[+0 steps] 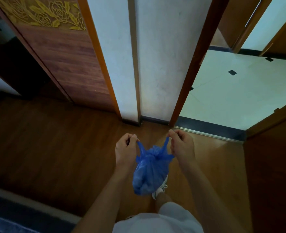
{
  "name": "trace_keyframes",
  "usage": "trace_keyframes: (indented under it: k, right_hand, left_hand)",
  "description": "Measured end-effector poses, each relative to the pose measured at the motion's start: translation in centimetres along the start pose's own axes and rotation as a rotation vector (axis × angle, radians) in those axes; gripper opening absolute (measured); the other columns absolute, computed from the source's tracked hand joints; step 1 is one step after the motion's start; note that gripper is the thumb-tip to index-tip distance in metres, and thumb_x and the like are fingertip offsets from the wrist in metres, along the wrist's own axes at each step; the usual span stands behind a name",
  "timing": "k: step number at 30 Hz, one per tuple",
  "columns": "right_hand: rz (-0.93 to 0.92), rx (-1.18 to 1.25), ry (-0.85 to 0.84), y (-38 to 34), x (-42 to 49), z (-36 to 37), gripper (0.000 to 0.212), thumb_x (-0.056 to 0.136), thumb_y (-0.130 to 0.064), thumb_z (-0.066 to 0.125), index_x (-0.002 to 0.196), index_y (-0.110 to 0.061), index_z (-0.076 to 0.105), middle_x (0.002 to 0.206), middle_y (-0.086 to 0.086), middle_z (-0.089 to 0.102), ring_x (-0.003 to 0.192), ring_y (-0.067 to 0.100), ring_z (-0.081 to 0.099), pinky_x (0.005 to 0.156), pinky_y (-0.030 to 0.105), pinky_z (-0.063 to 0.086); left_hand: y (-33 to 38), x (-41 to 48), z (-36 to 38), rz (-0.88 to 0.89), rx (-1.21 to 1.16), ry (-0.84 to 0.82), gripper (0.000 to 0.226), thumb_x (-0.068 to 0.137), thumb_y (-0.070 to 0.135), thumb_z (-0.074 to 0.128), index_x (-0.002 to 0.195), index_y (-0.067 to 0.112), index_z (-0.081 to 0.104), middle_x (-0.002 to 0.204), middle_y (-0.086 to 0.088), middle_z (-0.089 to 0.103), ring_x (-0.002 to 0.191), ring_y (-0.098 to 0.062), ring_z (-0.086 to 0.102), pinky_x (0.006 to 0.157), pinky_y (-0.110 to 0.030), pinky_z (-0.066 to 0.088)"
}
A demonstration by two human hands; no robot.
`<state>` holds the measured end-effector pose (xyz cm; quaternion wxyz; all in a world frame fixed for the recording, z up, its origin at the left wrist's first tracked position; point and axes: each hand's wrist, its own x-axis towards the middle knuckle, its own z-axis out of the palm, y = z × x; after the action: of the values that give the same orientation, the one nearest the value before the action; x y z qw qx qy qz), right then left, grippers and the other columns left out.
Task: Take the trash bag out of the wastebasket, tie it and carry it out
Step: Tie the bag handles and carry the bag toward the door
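A filled blue trash bag (149, 172) hangs in the air in front of me, above the wooden floor. Its top is gathered into a knot, and two handle ends stick out to either side. My left hand (125, 149) pinches the left end of the bag between its fingertips. My right hand (180, 145) pinches the right end. Both ends are pulled taut, away from the knot. No wastebasket is in view.
A white wall pillar (138, 64) stands straight ahead. An open doorway (211, 130) with a dark threshold lies ahead to the right, with a pale tiled floor (239, 91) beyond. A wooden door (63, 61) with gold carving stands at the left. My white shoe (160, 189) shows under the bag.
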<state>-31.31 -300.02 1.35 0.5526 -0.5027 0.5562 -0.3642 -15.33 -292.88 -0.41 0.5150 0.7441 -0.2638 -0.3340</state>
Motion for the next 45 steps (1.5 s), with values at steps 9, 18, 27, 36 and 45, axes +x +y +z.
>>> trace_keyframes:
  k: [9,18,27,36,45]
  right_hand:
    - [0.051,-0.016,-0.085,-3.7,16.6,0.4,0.023,0.099,-0.021,0.058,0.079,-0.017,0.068,0.057,-0.009,0.055,0.054,0.007,0.049,0.05,0.019,0.038]
    - [0.061,0.039,-0.052,-4.8,27.5,-0.2,0.026,0.096,-0.015,0.06,0.084,0.008,0.061,0.065,0.013,0.051,0.059,0.023,0.048,0.058,0.037,0.041]
    - [-0.046,-0.178,0.05,-4.9,32.2,1.4,0.012,0.098,-0.02,0.059,0.086,-0.018,0.058,0.079,0.006,0.066,0.065,0.003,0.06,0.057,0.012,0.048]
    - [0.055,-0.143,0.084,-0.4,33.6,3.9,0.018,0.095,-0.022,0.064,0.078,-0.02,0.061,0.067,-0.004,0.058,0.06,0.0,0.054,0.056,0.017,0.045]
    - [0.019,-0.127,0.142,10.9,38.6,8.3,0.015,0.097,-0.015,0.061,0.09,-0.002,0.065,0.073,0.007,0.064,0.066,0.018,0.06,0.059,0.03,0.048]
  left_hand:
    - [4.3,12.9,7.2,-0.066,0.082,0.072,0.028,0.096,0.026,0.055,0.069,0.022,0.063,0.059,0.009,0.057,0.059,-0.008,0.053,0.056,-0.026,0.04]
    - [7.3,22.5,12.4,-0.11,0.066,0.117,0.03,0.092,0.025,0.055,0.064,0.029,0.064,0.055,0.01,0.059,0.051,0.0,0.051,0.055,-0.027,0.041]
    - [7.4,28.6,13.0,-0.041,0.178,0.157,0.018,0.099,0.026,0.052,0.082,0.024,0.057,0.078,0.004,0.061,0.07,0.005,0.059,0.055,-0.01,0.039]
    - [2.9,31.5,13.3,0.085,0.308,0.036,0.013,0.096,0.031,0.058,0.085,0.036,0.052,0.071,0.01,0.062,0.071,0.0,0.063,0.059,-0.011,0.046]
    - [-7.8,37.7,18.6,-0.011,0.187,-0.066,0.013,0.092,0.031,0.061,0.08,0.031,0.06,0.072,0.007,0.065,0.065,-0.006,0.063,0.06,-0.019,0.049]
